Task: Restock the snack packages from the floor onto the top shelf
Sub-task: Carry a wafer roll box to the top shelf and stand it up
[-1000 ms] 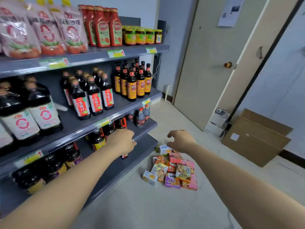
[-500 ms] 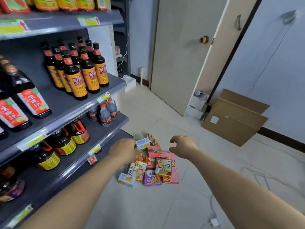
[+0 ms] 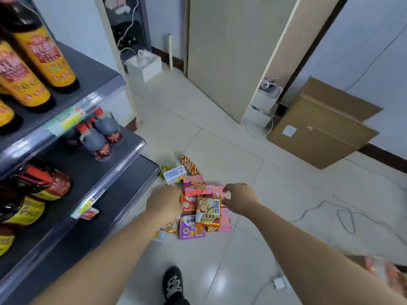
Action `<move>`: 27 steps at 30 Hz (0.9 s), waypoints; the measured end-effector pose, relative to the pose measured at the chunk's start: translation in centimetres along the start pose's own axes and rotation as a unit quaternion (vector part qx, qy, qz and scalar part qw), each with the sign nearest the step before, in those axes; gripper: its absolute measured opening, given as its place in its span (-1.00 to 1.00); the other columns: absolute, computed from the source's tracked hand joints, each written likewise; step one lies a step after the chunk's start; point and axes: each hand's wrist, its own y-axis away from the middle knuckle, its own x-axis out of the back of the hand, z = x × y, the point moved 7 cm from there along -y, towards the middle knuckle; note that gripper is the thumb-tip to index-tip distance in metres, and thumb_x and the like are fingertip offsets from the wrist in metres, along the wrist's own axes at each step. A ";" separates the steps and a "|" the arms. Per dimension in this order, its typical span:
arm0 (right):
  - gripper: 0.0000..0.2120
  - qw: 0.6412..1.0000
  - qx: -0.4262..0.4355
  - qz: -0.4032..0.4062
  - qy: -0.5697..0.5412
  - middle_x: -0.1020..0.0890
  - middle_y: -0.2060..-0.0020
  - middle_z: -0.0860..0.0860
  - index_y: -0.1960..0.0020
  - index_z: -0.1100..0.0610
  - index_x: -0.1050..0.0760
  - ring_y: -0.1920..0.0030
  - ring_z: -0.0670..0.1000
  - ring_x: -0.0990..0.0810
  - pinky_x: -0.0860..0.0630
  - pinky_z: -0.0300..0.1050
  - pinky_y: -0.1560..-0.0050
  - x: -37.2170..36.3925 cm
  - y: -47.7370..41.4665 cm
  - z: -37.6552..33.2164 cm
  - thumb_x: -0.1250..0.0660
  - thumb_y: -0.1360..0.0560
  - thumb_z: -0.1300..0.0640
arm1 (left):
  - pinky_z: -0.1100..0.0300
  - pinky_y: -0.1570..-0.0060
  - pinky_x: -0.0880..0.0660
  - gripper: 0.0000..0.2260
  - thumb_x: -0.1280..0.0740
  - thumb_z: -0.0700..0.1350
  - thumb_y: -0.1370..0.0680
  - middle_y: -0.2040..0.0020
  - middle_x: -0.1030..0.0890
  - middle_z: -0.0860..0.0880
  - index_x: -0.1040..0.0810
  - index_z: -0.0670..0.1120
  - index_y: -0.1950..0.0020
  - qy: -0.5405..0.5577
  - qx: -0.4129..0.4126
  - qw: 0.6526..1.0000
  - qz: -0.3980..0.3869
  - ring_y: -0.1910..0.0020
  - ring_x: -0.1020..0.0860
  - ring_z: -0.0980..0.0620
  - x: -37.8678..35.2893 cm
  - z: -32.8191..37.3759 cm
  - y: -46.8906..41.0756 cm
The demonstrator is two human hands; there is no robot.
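A heap of small, brightly coloured cardboard snack packages (image 3: 199, 216) is lying on the pale tiled floor (image 3: 253, 164), just beside the front corner of the grey metal shelf unit's bottom shelf (image 3: 123, 194). A green-and-yellow biscuit box (image 3: 208, 211) is sitting on top of the heap, with a purple box (image 3: 189, 227) at the near edge, a pink box of stick biscuits (image 3: 195, 184) behind it and a white-and-blue box (image 3: 175, 173) at the far side.

The left hand (image 3: 164, 203) is reaching over the heap's shelf-side edge, back of the hand upward. Its fingers are curling down out of sight, so I cannot tell whether they are grasping anything. The right hand (image 3: 240, 198) is hovering over the opposite side, above a flat pink box (image 3: 224, 219). Its fingers (image 3: 228, 189) and thumb are loosely curled and parted, released, with nothing between them.

Dark sauce bottles with yellow labels (image 3: 44, 56) are standing on a higher shelf, and small red-capped bottles (image 3: 97, 139) on the one beneath. A flattened brown cardboard box (image 3: 319, 128) is leaning against the far wall, well apart from the heap. A black shoe (image 3: 172, 282) is showing at the bottom edge.
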 end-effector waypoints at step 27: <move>-0.57 0.983 -0.039 -0.162 -0.071 -0.49 -0.34 0.06 -0.40 0.07 -0.39 -0.33 0.11 -0.45 -0.42 -0.02 -0.26 -27.5 -45.2 8.7 -0.20 -0.59 -0.08 | -0.06 -0.18 -0.49 -0.63 -0.28 0.05 -0.55 -0.24 -0.55 -0.06 -0.46 -0.02 -0.32 0.169 0.167 0.962 -0.134 -0.23 -0.51 -0.11 -35.1 -10.1 -39.3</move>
